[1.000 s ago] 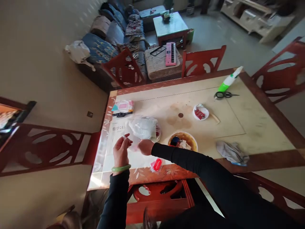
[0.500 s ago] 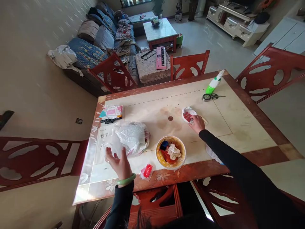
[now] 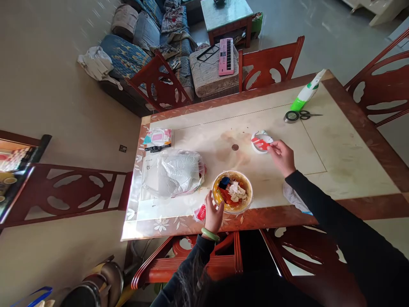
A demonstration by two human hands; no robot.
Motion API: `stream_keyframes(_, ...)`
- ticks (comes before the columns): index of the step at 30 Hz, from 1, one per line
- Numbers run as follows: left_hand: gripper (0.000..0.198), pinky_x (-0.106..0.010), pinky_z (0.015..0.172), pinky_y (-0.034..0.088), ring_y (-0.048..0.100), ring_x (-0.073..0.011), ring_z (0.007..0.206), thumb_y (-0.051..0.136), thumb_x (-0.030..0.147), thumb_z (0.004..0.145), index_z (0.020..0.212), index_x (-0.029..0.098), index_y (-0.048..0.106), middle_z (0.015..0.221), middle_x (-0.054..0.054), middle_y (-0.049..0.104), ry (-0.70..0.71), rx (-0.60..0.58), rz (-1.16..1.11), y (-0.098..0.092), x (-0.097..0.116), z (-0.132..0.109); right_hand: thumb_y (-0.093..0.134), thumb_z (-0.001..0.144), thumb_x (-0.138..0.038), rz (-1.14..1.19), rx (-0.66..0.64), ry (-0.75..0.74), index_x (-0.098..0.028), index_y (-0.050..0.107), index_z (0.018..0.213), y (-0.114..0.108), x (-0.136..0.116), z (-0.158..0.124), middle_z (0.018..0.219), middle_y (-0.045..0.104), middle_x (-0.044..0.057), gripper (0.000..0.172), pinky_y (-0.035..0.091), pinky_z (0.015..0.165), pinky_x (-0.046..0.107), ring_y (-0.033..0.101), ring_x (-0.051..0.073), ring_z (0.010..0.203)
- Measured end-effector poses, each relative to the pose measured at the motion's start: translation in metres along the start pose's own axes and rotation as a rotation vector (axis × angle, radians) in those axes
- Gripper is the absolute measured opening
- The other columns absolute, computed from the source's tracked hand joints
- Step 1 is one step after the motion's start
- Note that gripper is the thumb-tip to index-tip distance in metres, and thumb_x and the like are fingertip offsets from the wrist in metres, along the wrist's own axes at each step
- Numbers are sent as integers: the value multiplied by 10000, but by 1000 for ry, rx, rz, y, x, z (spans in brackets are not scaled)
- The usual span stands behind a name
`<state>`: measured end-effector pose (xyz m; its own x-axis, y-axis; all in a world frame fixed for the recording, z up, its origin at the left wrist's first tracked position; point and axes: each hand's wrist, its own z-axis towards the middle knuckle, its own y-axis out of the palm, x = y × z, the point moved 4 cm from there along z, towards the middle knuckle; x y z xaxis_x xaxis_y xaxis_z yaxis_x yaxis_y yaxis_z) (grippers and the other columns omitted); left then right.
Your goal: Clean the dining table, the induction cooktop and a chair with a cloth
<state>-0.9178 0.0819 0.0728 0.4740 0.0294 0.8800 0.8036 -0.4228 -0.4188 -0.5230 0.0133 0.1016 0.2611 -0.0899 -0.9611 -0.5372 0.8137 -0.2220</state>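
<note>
While the left hand (image 3: pixel 213 213) leans on the heaped yellow bowl's (image 3: pixel 232 192) near rim, grip unclear, a nudge could spill it. Now the right hand (image 3: pixel 283 155) pinches a red packet (image 3: pixel 262 144) over the white dish (image 3: pixel 261 138) at its fingertips, and a slack pinch drops it. One bowl, one dish, two packets, with the second packet (image 3: pixel 201 212) just left of the left hand.

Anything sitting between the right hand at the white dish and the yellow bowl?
Nothing visible. Bare table lies between the right hand, pinching a red wrapper at the white dish, and the yellow bowl; the brown disc sits aside.
</note>
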Motion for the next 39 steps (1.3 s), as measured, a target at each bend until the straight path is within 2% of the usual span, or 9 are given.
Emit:
stream_keyframes(6,795,-521,1137,560,605,-367,1413,739,462,891,1586,224,434,1606,-217,495,-87,-12,-74,1,-9,2,738,940,-528,244,-386,49,-279,644,870,30,-66,-90,868,761,16,275,681,761,375,765,227,801)
stream_keyframes(9,804,-505,1100,587,610,-373,1418,734,482,896,1591,231,417,1634,-229,469,-92,-25,-115,0,-8,3,702,974,-480,206,-402,-2,-298,662,881,51,-70,-113,915,783,20,208,693,761,407,773,236,807)
stream_keyframes(14,818,-537,1129,564,607,-378,1422,756,470,891,1600,247,414,1602,-221,503,-85,-18,-107,-3,-5,4,653,955,-294,-102,-380,-298,-375,712,946,69,-65,-135,1109,808,12,100,645,955,563,756,323,1063)
stream_keyframes(17,830,-535,1141,557,549,-380,1479,788,439,876,1609,283,432,1593,-201,509,-2,-32,-60,-3,3,6,784,861,-358,-287,-439,-391,-428,730,1163,63,-59,-140,1278,770,11,314,612,1024,579,703,369,1181)
stream_keyframes(21,841,-539,1170,533,516,-381,1501,795,426,868,1616,277,441,1557,-193,530,74,-42,21,-2,11,7,720,922,-463,-274,-280,-294,-339,673,1343,33,-29,-97,1387,722,74,442,584,1087,552,666,353,1275)
stream_keyframes(25,827,-545,1168,530,519,-384,1496,788,433,869,1607,273,452,1543,-185,552,68,-24,44,-2,11,9,739,912,-500,-145,19,399,-210,657,1225,12,51,-14,1238,745,165,434,668,862,414,727,308,1131)
stream_keyframes(28,824,-530,1153,546,543,-379,1476,792,451,861,1597,283,463,1545,-181,564,49,-13,33,-2,7,9,703,974,-493,-35,8,800,-170,651,1105,23,101,25,924,763,134,352,661,647,320,776,246,832)
stream_keyframes(32,823,-512,1146,554,582,-359,1444,783,470,872,1602,289,449,1530,-172,589,35,-32,21,-2,1,10,705,1004,-434,-27,-19,894,-133,642,1096,40,134,45,674,698,64,321,614,516,265,718,187,582)
stream_keyframes(39,744,-579,1229,460,486,-368,1531,706,457,937,1603,250,446,1593,-192,517,134,51,183,-11,13,23,672,1023,-340,-81,-10,876,-116,662,1147,38,150,45,640,701,33,256,569,469,193,685,139,516)
